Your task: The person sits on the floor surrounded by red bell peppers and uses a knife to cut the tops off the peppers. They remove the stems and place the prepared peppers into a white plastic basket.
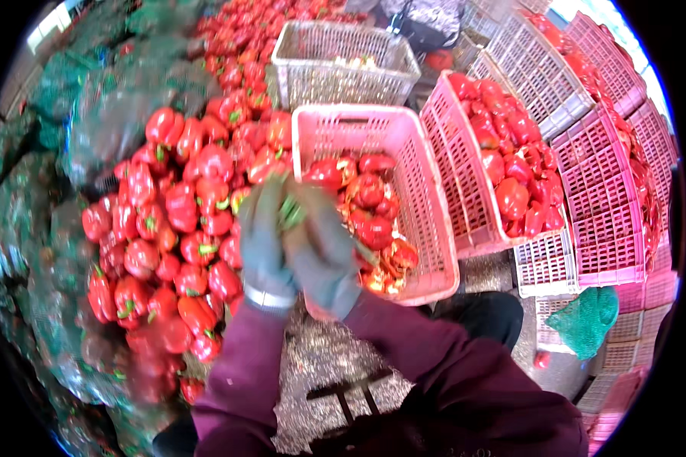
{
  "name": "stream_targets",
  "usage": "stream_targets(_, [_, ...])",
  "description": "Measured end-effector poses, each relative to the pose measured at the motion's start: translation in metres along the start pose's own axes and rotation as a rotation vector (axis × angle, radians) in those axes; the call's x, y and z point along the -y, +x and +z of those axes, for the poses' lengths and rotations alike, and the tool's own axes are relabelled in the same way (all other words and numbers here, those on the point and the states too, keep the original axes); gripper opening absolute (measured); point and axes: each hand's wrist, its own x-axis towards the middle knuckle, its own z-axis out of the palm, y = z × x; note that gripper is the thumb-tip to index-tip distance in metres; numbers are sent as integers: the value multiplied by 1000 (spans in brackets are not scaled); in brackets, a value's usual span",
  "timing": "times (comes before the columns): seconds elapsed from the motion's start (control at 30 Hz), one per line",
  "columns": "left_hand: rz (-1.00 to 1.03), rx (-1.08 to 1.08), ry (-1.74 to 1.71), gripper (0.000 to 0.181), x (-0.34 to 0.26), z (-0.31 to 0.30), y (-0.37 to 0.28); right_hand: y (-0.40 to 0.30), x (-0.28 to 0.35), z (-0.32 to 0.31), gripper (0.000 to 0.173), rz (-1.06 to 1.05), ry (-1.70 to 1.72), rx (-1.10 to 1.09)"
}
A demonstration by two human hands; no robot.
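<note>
My left hand [266, 245], in a grey-blue glove, is closed around a blurred green pepper stem [291, 211]; whether more of the pepper is inside the hands is hidden. Against it is my right hand [323, 257], gloved alike, with a thin tool [367, 252], perhaps a knife, sticking out at its right side. Both hands are blurred, over the left rim of a pink plastic crate [443, 228]. Inside that crate lie red bell peppers [371, 228], some cut open with pale insides showing. Left of my hands is a heap of whole red bell peppers [183, 205].
Green mesh sacks [63, 285] line the left side. A whitish crate [346, 85] holding pale scraps stands beyond the pink one. On the right are a tilted pink crate of peppers [463, 188], stacked crates [600, 211] and a green net [589, 323]. My knees flank the floor [331, 354].
</note>
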Motion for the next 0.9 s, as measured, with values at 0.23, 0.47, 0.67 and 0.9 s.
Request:
stream_targets(0.23, [52,334,280,76,67,98,251,288,-40,-105,53,-171,-862,-86])
stream_targets(0.47, [-396,234,-67,49,106,22,-22,138,-101,-168,53,187,-446,41])
stream_targets(0.67, [-1281,-185,-205,30,60,-57,-331,9,-113,-180,25,464,-260,311])
stream_targets(0.9, [-1293,102,443,13,32,-65,-556,-33,-115,-159,28,541,-1009,591])
